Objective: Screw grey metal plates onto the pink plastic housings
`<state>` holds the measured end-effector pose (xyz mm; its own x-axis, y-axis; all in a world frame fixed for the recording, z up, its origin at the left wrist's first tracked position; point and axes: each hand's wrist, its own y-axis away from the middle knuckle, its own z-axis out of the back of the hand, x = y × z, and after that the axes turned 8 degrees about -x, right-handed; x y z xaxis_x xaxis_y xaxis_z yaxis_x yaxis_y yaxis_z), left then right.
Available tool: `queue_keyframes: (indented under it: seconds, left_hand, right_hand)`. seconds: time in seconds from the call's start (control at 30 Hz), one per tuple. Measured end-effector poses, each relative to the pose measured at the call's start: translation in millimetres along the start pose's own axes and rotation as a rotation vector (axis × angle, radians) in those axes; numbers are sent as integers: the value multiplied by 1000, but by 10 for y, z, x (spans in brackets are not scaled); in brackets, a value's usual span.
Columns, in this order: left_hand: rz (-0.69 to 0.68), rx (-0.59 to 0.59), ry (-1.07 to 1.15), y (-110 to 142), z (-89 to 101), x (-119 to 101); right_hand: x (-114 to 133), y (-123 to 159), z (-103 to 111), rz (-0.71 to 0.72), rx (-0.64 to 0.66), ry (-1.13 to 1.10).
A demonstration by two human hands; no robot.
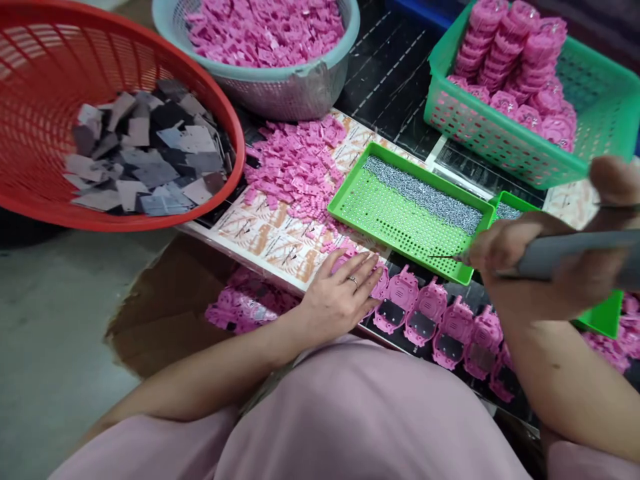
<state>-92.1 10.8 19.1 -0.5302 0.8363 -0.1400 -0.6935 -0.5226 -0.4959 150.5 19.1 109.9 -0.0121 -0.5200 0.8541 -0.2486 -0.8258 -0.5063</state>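
My left hand [340,290], with a ring on one finger, lies with its fingers stretched out over a pink plastic casing [381,283] at the left end of a row. Several like it run off to the right along the table edge, among them a casing [425,313] with a dark plate screwed or set into its lower half. In my right hand [525,260] is a grey electric screwdriver [565,253], its thin bit pointing left. The bit shows above the near right corner of a green perforated tray [400,213] that bears many small screws [425,193].
A red basket [235,153] of dark plates stands at left. Behind are a bluish basin [280,87] of small pink parts and a green basket [490,147] of stacked pink pieces. Loose pink parts [300,167] lie left of the tray. Below the edge sits a cardboard box [165,307].
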Motion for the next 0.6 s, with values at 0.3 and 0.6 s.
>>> queue_keyframes:
  seconds: [0.3, 0.6]
  left_hand:
    - [-14, -7, -8, -29, 2, 21]
    - [-17, -11, -3, -60, 19, 13]
  right_hand:
    - [-175, 53, -249, 34, -6, -101]
    - [-234, 80, -222, 68, 107, -148]
